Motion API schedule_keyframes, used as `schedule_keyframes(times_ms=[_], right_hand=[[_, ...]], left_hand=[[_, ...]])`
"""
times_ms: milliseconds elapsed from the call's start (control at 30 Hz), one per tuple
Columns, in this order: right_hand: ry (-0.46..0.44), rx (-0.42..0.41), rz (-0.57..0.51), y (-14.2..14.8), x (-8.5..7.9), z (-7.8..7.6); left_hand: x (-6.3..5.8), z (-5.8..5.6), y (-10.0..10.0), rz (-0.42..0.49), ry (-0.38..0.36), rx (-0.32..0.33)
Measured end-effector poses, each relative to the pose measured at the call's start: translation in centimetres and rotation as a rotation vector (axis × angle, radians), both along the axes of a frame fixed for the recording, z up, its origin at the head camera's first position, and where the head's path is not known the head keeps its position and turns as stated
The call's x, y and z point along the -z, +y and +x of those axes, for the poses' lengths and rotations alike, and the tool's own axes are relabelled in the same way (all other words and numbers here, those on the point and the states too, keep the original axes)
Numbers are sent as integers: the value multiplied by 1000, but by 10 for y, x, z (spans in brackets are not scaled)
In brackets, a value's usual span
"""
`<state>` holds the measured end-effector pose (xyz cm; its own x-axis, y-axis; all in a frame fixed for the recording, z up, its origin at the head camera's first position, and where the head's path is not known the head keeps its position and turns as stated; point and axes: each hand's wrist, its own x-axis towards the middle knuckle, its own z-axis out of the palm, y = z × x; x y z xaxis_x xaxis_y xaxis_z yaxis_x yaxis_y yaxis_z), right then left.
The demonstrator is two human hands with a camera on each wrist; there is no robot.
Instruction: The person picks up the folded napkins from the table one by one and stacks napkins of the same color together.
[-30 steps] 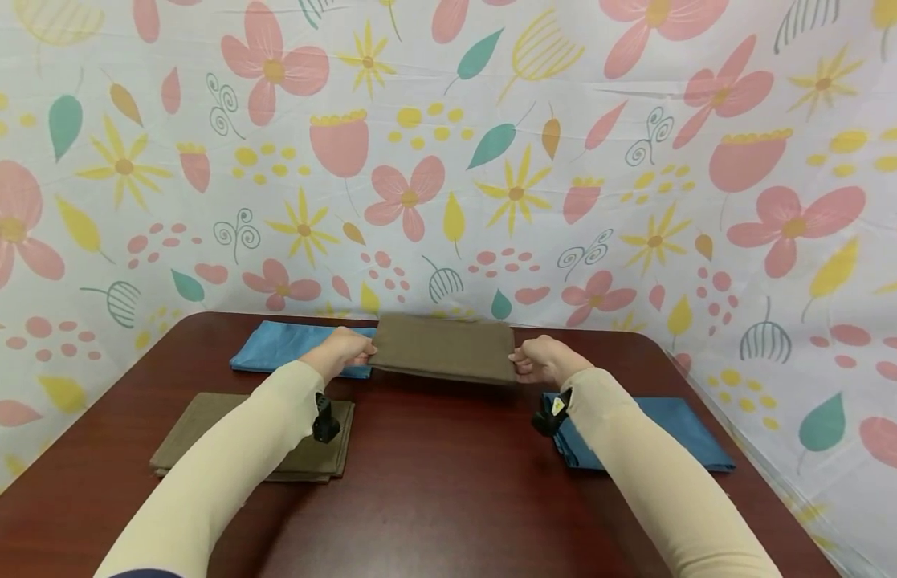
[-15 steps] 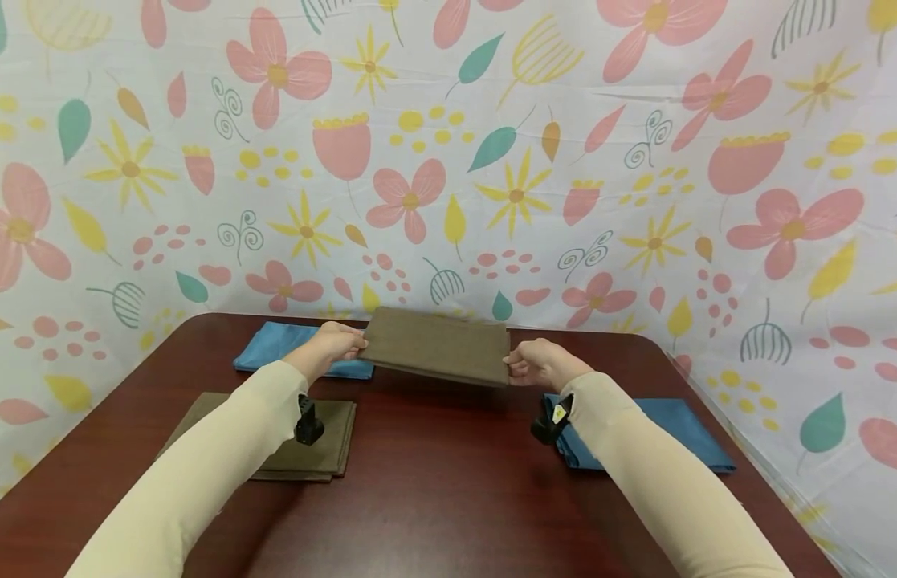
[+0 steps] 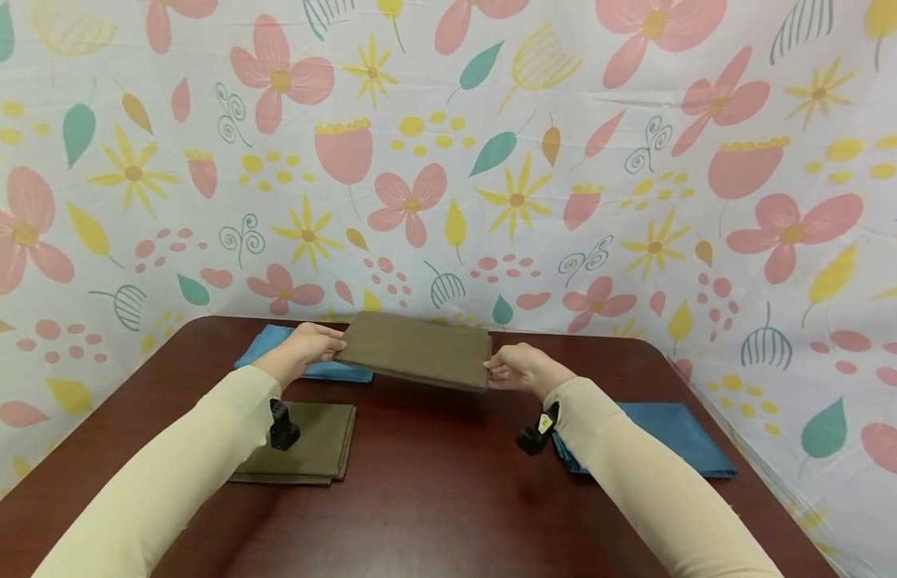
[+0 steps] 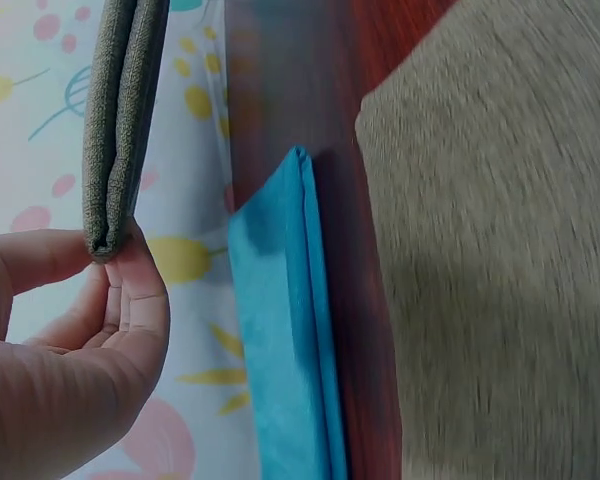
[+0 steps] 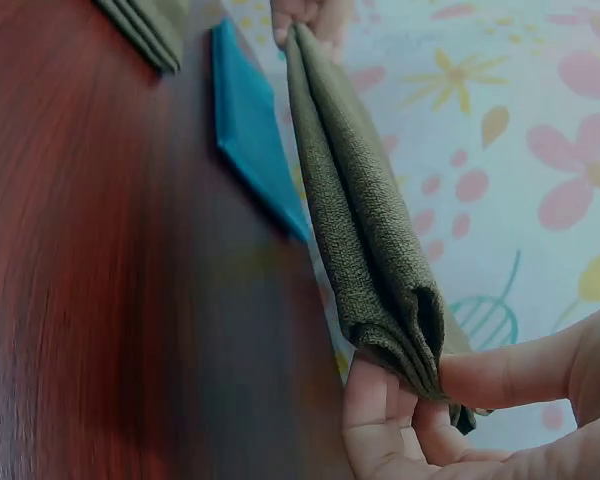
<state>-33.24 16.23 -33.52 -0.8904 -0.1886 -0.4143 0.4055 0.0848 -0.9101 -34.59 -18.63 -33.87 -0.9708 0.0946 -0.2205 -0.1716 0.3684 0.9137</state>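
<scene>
A folded olive-brown cloth (image 3: 415, 351) is held up above the far side of the table by both hands. My left hand (image 3: 308, 347) pinches its left end between thumb and fingers, and the left wrist view shows the doubled edge of the cloth (image 4: 120, 130) in that grip. At the opposite end my right hand (image 3: 520, 368) pinches the layered corner; the folds of the cloth (image 5: 365, 220) show in the right wrist view. Its left end sits slightly higher than its right. Below the left forearm lies a second folded olive-brown cloth (image 3: 314, 441), partly hidden by the sleeve.
A folded light-blue cloth (image 3: 340, 372) lies at the back left, partly behind the left hand. A darker blue folded cloth (image 3: 672, 437) lies at the right, partly under the right forearm. The dark reddish table (image 3: 434, 498) ends at a flower-patterned curtain (image 3: 448, 160).
Both hands have moved left with the olive-brown cloth, and it now overlaps the light-blue cloth more. Its left end has tilted higher than its right. The cloths on the table stay put.
</scene>
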Motion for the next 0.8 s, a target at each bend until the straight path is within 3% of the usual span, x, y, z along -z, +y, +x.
schedule_keyframes(times_ms=[333, 800], right_hand=[[5, 11, -19, -26, -2, 10], [30, 23, -68, -71, -1, 32]], left_hand=[[-6, 16, -27, -66, 29, 17], [-14, 48, -76, -213, 73, 59]])
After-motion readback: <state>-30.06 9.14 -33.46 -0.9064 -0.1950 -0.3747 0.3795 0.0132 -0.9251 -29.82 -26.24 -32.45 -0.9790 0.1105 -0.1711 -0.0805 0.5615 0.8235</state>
